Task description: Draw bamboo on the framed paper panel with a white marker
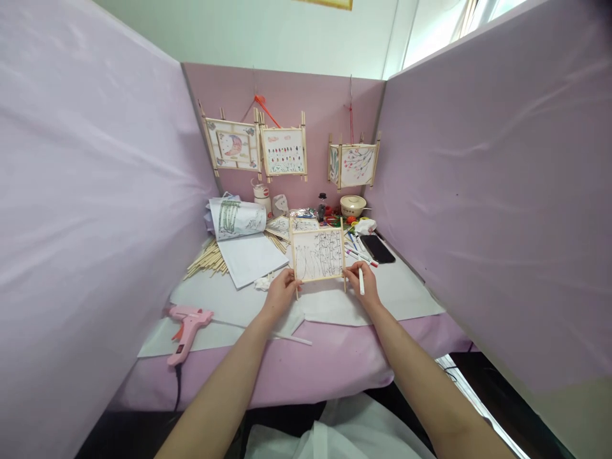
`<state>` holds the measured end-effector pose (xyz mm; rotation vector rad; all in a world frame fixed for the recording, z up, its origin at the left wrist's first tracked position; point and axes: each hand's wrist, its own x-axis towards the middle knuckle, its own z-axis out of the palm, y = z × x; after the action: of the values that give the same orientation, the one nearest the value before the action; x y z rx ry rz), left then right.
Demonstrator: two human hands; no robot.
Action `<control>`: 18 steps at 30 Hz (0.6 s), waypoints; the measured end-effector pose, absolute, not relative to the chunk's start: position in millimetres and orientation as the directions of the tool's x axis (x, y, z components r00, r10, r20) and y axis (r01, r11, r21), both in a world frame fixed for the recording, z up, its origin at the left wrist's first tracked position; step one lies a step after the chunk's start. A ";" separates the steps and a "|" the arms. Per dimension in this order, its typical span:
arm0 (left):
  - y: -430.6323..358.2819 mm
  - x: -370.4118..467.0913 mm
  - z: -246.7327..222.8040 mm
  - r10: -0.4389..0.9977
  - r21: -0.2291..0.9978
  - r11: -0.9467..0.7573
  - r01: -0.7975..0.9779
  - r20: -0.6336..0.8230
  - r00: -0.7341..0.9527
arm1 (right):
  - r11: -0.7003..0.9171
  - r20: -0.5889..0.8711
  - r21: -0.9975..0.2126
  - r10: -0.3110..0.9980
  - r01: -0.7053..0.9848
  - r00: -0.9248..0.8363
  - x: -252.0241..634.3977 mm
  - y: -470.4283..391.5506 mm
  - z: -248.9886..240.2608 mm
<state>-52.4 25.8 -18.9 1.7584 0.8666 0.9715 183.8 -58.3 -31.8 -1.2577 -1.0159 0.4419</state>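
Between my two hands a drawing of thin dark bamboo-like stalks (319, 255) stands tilted up in a frame of thin wooden sticks. My left hand (282, 292) is closed on the lower left corner of this frame. Fingers of my right hand (366, 292) pinch the lower right corner, and a white marker (361, 281) is also held in that hand, pointing down. Behind the frame lie other drawings (278, 227), partly hidden by it. Several markers (362, 257) lie just beyond my right hand.
A pink glue gun (190, 325) lies at the front left, with a white glue stick (292, 338) near the table edge. Wooden sticks (208, 259) and a paper pad (253, 260) are behind. A phone (377, 248) lies right. Picture lanterns (285, 152) hang at the back between side walls.
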 end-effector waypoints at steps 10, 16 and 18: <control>26.4 -52.3 -22.0 0.860 0.929 -0.328 0.172 0.218 0.461 | 0.279 0.378 -0.925 0.753 0.258 0.539 182.9 -58.5 -30.4; 16.8 -53.4 -13.1 0.832 0.899 -0.365 0.240 0.200 0.518 | 0.233 0.386 -0.916 0.732 0.327 0.561 186.1 -68.0 -27.2; 12.6 -54.3 -9.3 0.814 0.874 -0.394 0.284 0.188 0.550 | 0.189 0.374 -0.913 0.741 0.362 0.557 191.1 -77.1 -27.9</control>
<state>-54.3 12.6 -9.3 1.9379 0.8893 0.7879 191.1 -77.1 -27.9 -1.4174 -1.0209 0.3458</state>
